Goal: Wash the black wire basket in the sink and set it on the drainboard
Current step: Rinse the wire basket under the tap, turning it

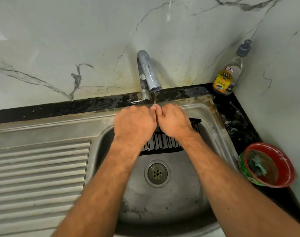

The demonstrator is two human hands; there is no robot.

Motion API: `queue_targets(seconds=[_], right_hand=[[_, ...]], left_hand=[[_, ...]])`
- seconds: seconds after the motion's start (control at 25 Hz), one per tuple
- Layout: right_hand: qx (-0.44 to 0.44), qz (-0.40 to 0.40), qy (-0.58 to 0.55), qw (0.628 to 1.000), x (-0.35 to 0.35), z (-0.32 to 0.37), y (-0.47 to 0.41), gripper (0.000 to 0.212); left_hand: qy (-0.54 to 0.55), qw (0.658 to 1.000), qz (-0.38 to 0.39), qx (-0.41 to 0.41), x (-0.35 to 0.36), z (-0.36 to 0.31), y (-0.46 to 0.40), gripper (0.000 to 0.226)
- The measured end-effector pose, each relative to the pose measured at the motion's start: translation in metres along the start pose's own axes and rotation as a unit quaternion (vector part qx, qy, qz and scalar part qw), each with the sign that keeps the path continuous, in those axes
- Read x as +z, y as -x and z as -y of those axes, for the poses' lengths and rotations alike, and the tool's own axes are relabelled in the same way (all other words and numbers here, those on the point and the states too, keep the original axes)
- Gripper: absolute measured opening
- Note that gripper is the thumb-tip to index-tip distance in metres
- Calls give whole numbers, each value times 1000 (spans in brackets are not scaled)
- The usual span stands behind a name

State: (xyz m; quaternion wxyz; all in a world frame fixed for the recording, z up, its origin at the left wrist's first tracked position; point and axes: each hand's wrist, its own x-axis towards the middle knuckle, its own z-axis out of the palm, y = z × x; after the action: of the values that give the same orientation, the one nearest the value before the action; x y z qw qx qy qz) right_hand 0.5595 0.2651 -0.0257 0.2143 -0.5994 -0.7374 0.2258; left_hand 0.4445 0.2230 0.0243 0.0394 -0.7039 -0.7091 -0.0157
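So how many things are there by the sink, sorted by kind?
Black wire basket: 1
Clear dishwash gel pump bottle: 1
Red round plastic bowl: 1
Chrome curved tap: 1
Bare hands: 2, left, right
Total: 6

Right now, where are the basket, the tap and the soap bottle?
basket (162, 142), head view, front wire wall
tap (146, 69), head view, curved spout
soap bottle (228, 77), head view, yellow label

open: drainboard (38, 170) | blocked: faucet (148, 74) at back, bowl (268, 165) right
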Motion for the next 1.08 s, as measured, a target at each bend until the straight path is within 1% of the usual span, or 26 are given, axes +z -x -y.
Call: queue_targets(seconds=[0.12, 0.2, 0.28, 0.32, 0.4, 0.48, 0.52, 0.56, 0.64, 0.72, 0.8, 0.84, 0.88, 0.96, 1.0, 1.04, 1.08], right_hand=[[3, 3, -13, 1000, -1, -9, 5, 66], [17, -3, -45, 999, 0, -11, 5, 66], [2, -17, -74, 997, 2, -11, 5, 64], [-18, -16, -72, 997, 2, -12, 6, 62], [-48, 4, -27, 998, -1, -21, 8, 60], [-19, 27, 52, 998, -9, -31, 8, 62], [6, 39, 91, 995, -13, -31, 8, 62], [24, 48, 124, 991, -16, -29, 7, 60], [33, 55, 154, 986, -21, -18, 1, 57], [24, 59, 170, 983, -28, -6, -10, 54], [-13, 67, 193, 979, -31, 10, -20, 49], [-34, 71, 203, 976, -30, 17, -23, 48], [-56, 69, 204, 975, -27, 22, -25, 48], [-92, 44, 184, 978, -19, 25, -25, 49], [-96, 35, 152, 983, -16, 21, -24, 52], [-79, 36, 83, 993, -15, 13, -24, 53], [-43, 46, -19, 998, -17, 5, -21, 51]], left_hand=[[-35, 997, -38, 55, 0, -12, 9, 44], [-12, 997, -49, 56, 7, -10, 7, 44], [-3, 998, -52, 38, 15, -6, 1, 51], [-2, 999, -30, 20, 20, -2, -3, 53], [45, 997, 12, -54, 28, 11, -9, 58], [117, 984, 30, -131, 35, 28, -12, 66], [138, 979, 38, -147, 38, 36, -11, 67], [136, 979, 47, -145, 39, 41, -9, 67], [95, 990, 47, -92, 37, 41, -9, 64], [99, 995, 13, -30, 33, 34, -11, 55], [158, 987, 12, 8, 30, 27, -14, 49], [201, 979, 31, -3, 31, 25, -17, 47], [244, 968, 50, -34, 31, 25, -19, 48], [295, 949, 54, -96, 37, 29, -18, 50], [307, 943, 49, -118, 42, 32, -16, 53], [326, 933, 43, -148, 45, 35, -12, 56], [348, 918, 35, -184, 47, 38, -9, 60]])
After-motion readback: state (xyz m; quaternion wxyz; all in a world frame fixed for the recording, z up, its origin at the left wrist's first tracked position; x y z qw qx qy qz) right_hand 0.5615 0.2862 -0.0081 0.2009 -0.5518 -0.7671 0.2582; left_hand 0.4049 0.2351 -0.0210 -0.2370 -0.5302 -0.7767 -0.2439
